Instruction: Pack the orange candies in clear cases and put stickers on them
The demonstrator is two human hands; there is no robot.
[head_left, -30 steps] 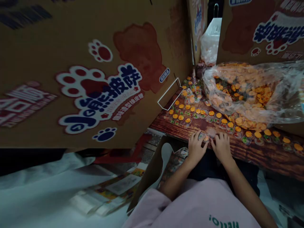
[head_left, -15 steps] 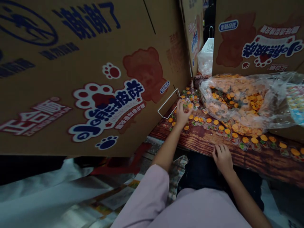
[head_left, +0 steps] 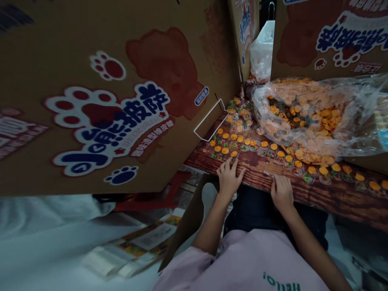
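Observation:
My left hand (head_left: 229, 178) lies at the front edge of the wood-patterned table (head_left: 254, 163), fingers spread and nothing visible in them. Just beyond its fingertips sits a small clear tray with an orange disc (head_left: 234, 154). To the right, my right hand (head_left: 281, 192) rests on the same edge, fingers loosely bent and nothing plainly held. A small pale scrap (head_left: 268, 174) lies by its fingertips; I cannot make out what it is. Rows of similar little trays (head_left: 298, 167) with orange discs and green bits run across the table.
An open clear plastic bag (head_left: 348, 137) full of orange discs stands behind the rows. Large printed cartons rise at the left (head_left: 169, 133) and the back right (head_left: 297, 60). A white bag-lined container (head_left: 263, 52) stands between them. Flat printed packaging (head_left: 145, 246) lies low on the left.
My left hand has drawn back from the trays at the far left to the table's front edge, and its fingers have spread. My right hand stays in nearly the same place. The view has shifted.

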